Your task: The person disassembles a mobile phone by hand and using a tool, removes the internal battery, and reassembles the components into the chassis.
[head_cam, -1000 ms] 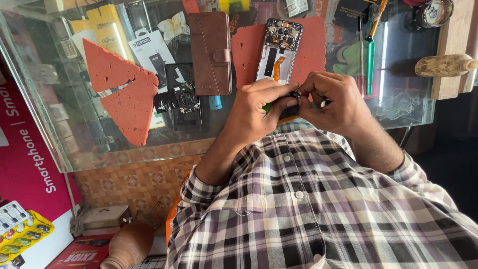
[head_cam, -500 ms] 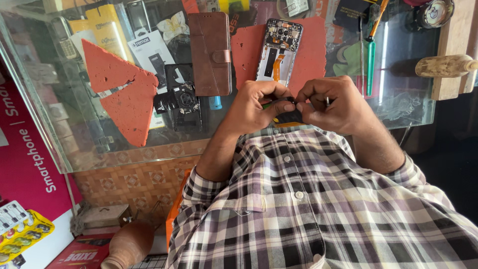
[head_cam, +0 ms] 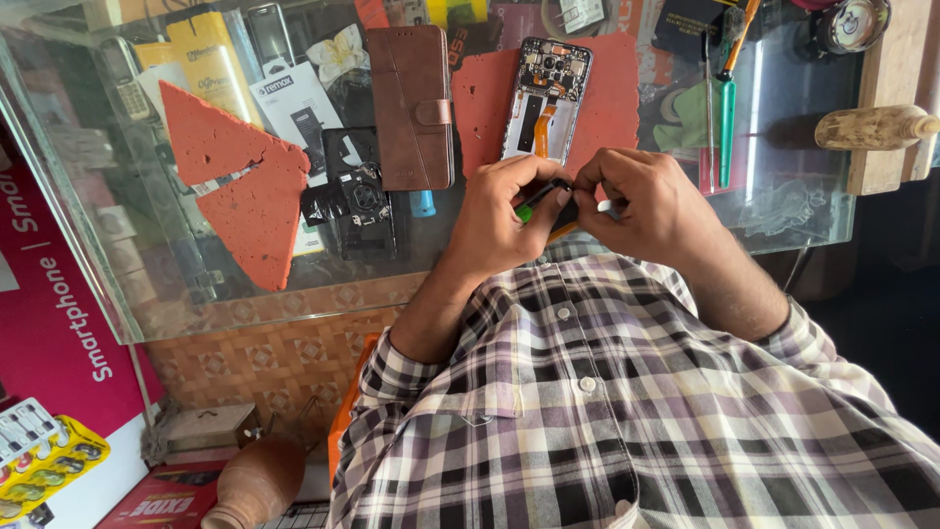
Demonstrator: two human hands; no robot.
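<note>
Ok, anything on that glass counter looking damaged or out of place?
Yes: the red mat at left is torn into ragged pieces, and the phone lies with its back off, insides exposed. Both hands pinch a small dark part.

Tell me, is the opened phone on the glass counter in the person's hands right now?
No: the opened phone lies on a red mat, beyond the left hand and right hand, which pinch a small dark part.
</note>
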